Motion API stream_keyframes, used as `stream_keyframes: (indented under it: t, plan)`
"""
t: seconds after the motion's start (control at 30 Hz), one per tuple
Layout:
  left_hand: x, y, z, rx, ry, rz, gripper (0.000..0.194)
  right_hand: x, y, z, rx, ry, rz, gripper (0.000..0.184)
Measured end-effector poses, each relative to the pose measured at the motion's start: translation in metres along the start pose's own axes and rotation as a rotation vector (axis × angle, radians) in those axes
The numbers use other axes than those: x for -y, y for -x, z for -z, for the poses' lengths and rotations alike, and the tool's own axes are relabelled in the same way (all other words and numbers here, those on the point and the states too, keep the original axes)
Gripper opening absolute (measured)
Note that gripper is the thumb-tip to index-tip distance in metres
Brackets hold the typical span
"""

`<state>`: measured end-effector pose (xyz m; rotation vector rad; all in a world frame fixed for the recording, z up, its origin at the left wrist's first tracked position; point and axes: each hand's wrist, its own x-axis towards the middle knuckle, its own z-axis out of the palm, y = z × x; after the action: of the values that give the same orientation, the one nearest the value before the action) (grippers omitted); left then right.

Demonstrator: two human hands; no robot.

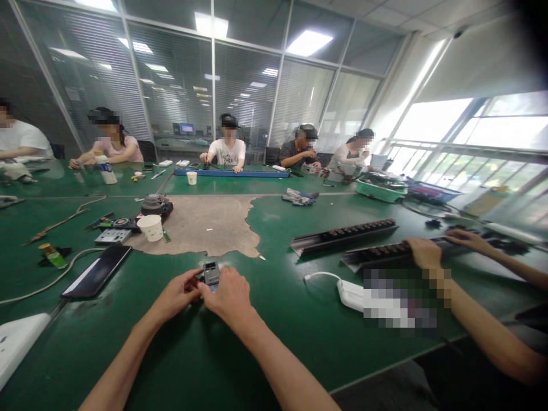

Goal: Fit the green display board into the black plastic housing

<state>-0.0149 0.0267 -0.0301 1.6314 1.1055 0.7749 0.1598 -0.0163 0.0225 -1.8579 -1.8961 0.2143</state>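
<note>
The left hand [182, 291] and right hand [231, 290] pinch a small grey box [211, 273] between them, maybe to steady it, with a phone [98, 272] at their nine o'clock.

The left forearm [135, 351] rose bare from seven o'clock, slanting towards one, while the right forearm [285, 359] came up from six and leaned towards eleven. At their ends the hands sat close together just below the middle — the left hand [177, 294] turned inward, its thumb and fingers bent in a pinch aimed at about two o'clock. The right hand [231, 294] showed its back, knuckles up, fingers curled — and its thumb [207, 292] reached towards ten.
</note>
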Motion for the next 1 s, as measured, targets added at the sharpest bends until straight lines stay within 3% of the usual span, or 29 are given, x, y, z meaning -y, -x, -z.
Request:
stream_keyframes:
  t: [0.17, 0.3, 0.53, 0.73, 1.0]
  plan:
    - [0.000, -0.001, 0.002, 0.006, 0.001, 0.011, 0.072, 0.008, 0.000, -0.002, -0.035, 0.019, 0.000, 0.041]
    - [-0.006, 0.003, 0.002, 0.033, 0.040, 0.006, 0.076, 0.011, -0.006, 0.014, -0.074, 0.010, 0.008, 0.039]
    - [-0.002, 0.001, 0.003, 0.019, 0.010, 0.000, 0.071, -0.029, -0.015, 0.043, -0.103, 0.084, -0.048, 0.039]
    - [0.004, -0.001, 0.005, 0.027, -0.052, 0.004, 0.068, -0.062, -0.013, 0.034, -0.013, 0.178, -0.074, 0.038]
    - [-0.001, -0.001, 0.004, 0.038, -0.069, 0.012, 0.068, -0.070, -0.008, 0.022, -0.040, 0.118, -0.081, 0.040]
